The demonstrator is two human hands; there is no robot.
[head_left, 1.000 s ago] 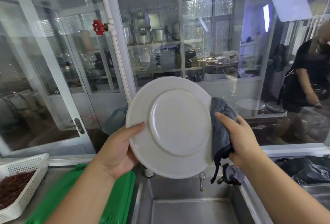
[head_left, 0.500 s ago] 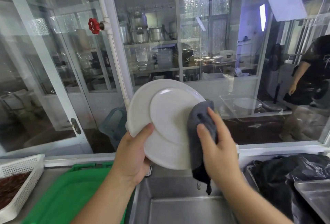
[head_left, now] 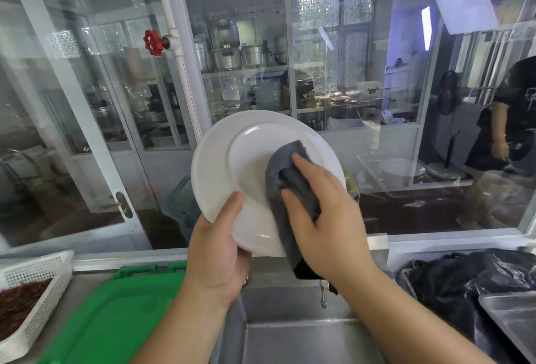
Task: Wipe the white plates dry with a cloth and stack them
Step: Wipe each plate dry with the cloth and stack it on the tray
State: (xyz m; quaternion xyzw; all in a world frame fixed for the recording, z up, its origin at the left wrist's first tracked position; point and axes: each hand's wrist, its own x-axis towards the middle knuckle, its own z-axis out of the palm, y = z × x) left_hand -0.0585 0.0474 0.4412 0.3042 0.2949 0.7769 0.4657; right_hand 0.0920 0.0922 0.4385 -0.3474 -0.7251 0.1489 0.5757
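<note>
**Plate held up over sink, cloth pressed to its underside**

Head view. Left fingers mostly hidden behind the plate [head_left: 252, 166]; only the thumb shows, laid on the near rim at lower left, left hand [head_left: 216, 259] gripping the edge from below. Right fingers [head_left: 307, 172] spread and fairly straight, pressing a grey cloth [head_left: 290, 187] flat against the plate's raised centre, right hand [head_left: 324, 213] covering most of the cloth's lower half. Cloth bunched under the palm, one dark end hanging past the plate's bottom rim.

Plate white, round, tilted with its underside toward the camera, held in the air above a steel sink [head_left: 304, 340], in front of a glass partition [head_left: 348, 73]. Small tap [head_left: 323, 295] just below the hanging cloth end.

On the table at left, a green tray [head_left: 110, 320] just beside the sink, and farther left a white mesh basket [head_left: 34, 271] holding something reddish-brown. At right, a black plastic bag [head_left: 464, 279] and the corner of a steel tray [head_left: 513, 314]. White pipe with a red valve [head_left: 153, 42] on the partition frame. Behind the glass, shelves with metal pots [head_left: 252, 55], and at far right a person in dark clothes [head_left: 510, 120], blurred by reflections.
</note>
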